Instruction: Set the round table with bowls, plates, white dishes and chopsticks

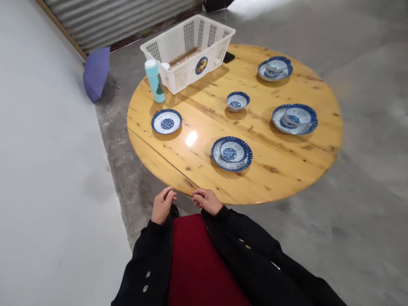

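Both of my hands are at the near edge of a round wooden table (264, 178), with nothing in them. My left hand (163, 205) has loosely bent fingers, slightly apart. Beside it, my right hand (208, 201) is relaxed in the same way, its fingers half curled at the table's rim. The nearest dish to the right hand is a blue-and-white plate (215, 163) with a bowl (232, 152) in it. A bare plate (167, 122) lies further left. One bowl (238, 102) stands alone near the middle.
On the table's right are two more plates, one nearer (277, 123) and one farther (264, 75), each holding a bowl. A white plastic basket (188, 78) stands at the back, with a turquoise bottle (155, 83) beside it and a black phone-like object (228, 57) behind. A purple umbrella (96, 73) leans by the wall.
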